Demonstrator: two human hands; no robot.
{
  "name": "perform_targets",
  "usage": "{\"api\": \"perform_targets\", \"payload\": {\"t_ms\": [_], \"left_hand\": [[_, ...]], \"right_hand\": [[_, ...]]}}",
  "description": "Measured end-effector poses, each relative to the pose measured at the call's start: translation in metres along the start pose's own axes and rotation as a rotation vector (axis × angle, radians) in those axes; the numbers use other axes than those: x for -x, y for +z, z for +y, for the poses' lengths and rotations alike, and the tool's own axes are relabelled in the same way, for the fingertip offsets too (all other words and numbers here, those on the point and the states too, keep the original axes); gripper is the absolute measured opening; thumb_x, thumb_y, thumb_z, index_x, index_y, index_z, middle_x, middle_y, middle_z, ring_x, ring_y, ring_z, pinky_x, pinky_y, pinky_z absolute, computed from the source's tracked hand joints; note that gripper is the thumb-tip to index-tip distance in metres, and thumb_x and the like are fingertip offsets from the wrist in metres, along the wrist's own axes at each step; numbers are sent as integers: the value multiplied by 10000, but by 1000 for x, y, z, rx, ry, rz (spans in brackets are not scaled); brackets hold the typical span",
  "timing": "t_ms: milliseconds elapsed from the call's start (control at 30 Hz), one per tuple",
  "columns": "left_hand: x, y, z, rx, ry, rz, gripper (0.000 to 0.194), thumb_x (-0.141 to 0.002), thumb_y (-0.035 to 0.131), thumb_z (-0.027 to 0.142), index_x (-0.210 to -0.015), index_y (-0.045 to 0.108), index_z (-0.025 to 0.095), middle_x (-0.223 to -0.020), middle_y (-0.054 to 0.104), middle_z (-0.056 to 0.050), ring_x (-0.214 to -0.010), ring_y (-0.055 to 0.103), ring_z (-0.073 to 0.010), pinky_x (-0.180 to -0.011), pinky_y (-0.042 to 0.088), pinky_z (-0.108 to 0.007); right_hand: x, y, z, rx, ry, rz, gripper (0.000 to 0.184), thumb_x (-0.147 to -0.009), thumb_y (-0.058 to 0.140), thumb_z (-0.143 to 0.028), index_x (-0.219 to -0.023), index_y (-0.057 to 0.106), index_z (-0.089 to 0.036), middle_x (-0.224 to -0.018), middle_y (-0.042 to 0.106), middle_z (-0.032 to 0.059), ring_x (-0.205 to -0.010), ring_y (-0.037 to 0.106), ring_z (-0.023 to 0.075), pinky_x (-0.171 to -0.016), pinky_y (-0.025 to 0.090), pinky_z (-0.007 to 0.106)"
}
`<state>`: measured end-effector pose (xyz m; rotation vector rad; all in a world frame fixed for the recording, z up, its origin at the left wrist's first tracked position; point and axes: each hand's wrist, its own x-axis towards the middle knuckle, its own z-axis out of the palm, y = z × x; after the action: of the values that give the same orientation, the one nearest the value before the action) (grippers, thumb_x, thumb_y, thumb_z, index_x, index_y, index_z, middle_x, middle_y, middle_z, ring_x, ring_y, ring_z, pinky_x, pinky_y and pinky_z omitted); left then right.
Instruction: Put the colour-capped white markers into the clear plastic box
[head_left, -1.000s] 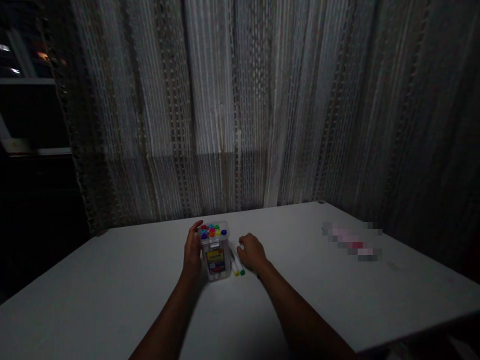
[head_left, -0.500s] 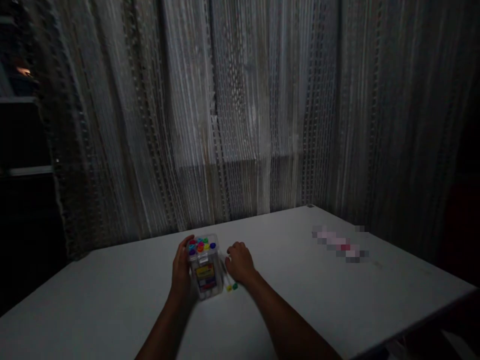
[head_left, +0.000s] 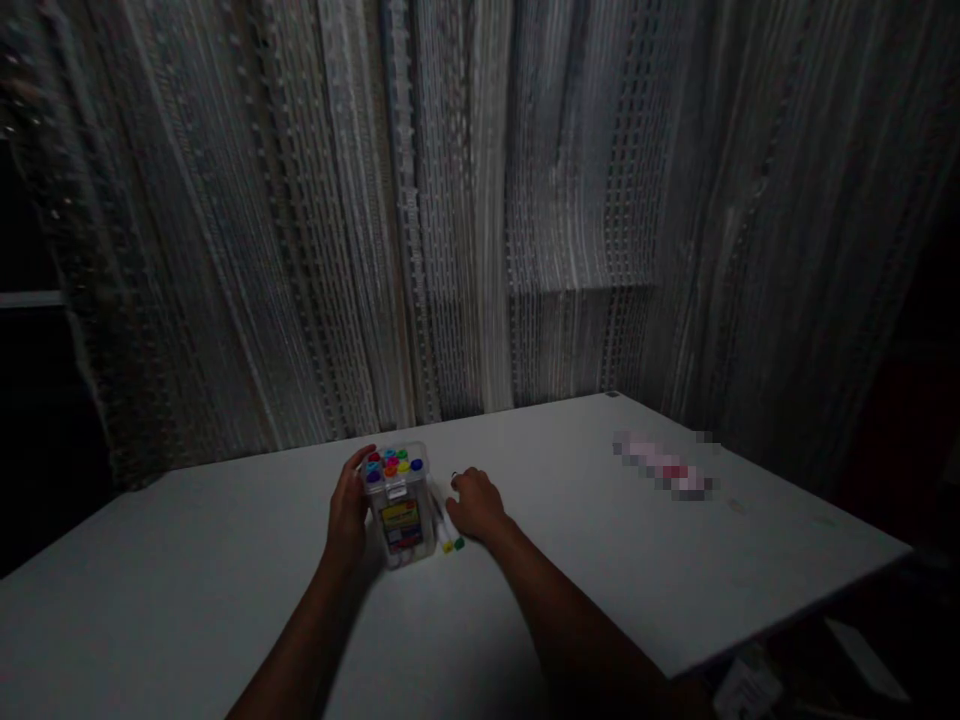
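A clear plastic box (head_left: 411,508) with a printed label stands upright on the white table, and the bright ends of several markers (head_left: 390,463) show in its top. My left hand (head_left: 347,512) is closed around the left side of this box. Beside its right side lie two slim white markers, one with a yellow end (head_left: 448,547) and one with a green end (head_left: 459,544). My right hand (head_left: 478,504) rests just right of them, fingers curled. Something small and dark shows at its fingertips, too dim to name.
A blurred pinkish object (head_left: 660,463) lies on the right part of the white table (head_left: 600,570). Behind the table's far edge hangs a striped string curtain (head_left: 465,200). Pale items (head_left: 750,685) are below the table's right edge. The scene is dim.
The view has shifted, so the table and box appear slightly higher and farther left. My left hand stays on the box. My right hand stays by the loose markers, its fingers slightly differently bent.
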<state>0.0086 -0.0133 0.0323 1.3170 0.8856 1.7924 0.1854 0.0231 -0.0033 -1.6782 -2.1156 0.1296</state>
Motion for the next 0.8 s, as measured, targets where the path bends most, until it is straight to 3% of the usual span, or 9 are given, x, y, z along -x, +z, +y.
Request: {"api": "perform_targets", "payload": {"t_ms": [800], "left_hand": [[2, -1, 3, 46, -3, 5, 546, -718, 530, 607, -1067, 542, 187, -922, 659, -50, -792, 637, -206, -660, 485, -284]], "right_hand": [[3, -2, -5, 37, -6, -7, 316, -793, 487, -270, -1041, 605, -113, -1092, 565, 152, -1050, 485, 236, -867, 362, 317]]}}
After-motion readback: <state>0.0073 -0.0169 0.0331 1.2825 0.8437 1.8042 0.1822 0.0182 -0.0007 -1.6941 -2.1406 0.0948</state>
